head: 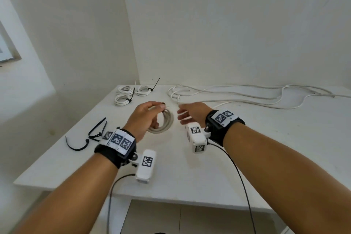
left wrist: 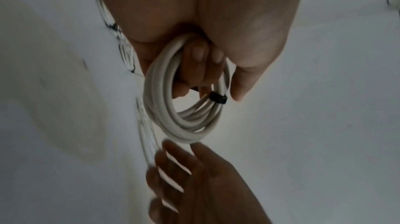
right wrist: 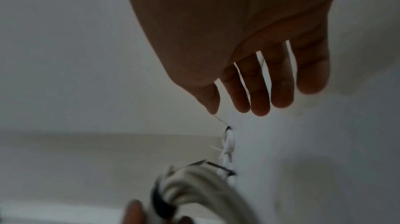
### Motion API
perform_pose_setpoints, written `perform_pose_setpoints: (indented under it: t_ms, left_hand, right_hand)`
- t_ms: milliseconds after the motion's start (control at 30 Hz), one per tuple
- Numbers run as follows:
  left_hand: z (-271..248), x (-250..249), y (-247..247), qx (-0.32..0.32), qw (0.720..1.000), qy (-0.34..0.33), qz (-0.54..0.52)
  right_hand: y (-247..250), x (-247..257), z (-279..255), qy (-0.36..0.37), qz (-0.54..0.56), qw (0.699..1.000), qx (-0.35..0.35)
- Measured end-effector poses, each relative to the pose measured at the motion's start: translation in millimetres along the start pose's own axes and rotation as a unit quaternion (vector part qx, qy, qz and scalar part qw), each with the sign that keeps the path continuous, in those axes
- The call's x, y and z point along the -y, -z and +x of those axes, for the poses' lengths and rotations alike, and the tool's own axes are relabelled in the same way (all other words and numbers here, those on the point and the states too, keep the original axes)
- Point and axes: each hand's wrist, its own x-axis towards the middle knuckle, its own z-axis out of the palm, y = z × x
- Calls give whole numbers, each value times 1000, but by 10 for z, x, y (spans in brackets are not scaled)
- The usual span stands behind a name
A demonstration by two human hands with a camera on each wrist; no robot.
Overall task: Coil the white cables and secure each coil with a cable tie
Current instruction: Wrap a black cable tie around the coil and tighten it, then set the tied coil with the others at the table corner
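My left hand [head: 150,113] grips a coil of white cable [head: 164,122] just above the middle of the table, fingers curled through its loop [left wrist: 188,116]. A black cable tie [left wrist: 218,98] is wrapped round the coil near my fingertips. To the right of the coil my right hand [head: 187,116] hovers with straight, spread fingers [right wrist: 259,94] and holds nothing. Three tied coils [head: 131,94] lie at the table's far left. Long loose white cables [head: 247,95] stretch along the back edge to the right.
Loose black cable ties [head: 95,135] lie on the white table [head: 266,148] left of my left wrist. Walls close in behind and to the left. Black camera leads hang from both wrists over the front edge.
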Motion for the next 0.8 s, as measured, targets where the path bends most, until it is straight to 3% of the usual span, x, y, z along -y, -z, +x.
perform_pose_setpoints:
  t_ms: [67, 133, 200, 267, 400, 667, 800]
  left_hand:
    - [144, 26, 135, -36, 999, 15, 22]
    - [266, 14, 218, -60, 997, 23, 35]
    - [434, 4, 271, -63, 992, 15, 104]
    - [596, -7, 330, -42, 975, 4, 217]
    - [947, 13, 427, 0, 911, 37, 410]
    - [1593, 139, 453, -21, 822, 74, 565]
    - [1831, 257, 492, -23, 764, 66, 641]
  right_hand:
    - [34, -98, 162, -11, -220, 975, -32]
    - [28, -177, 292, -21, -422, 904, -61]
    - [22, -232, 400, -35, -516, 852, -81]
    - [36, -266, 415, -52, -531, 842, -81]
    - [93, -377, 446, -97, -545, 830, -60]
    - [152, -459, 573, -105, -557, 824, -18]
    - [180, -420, 563, -110, -565, 818, -2]
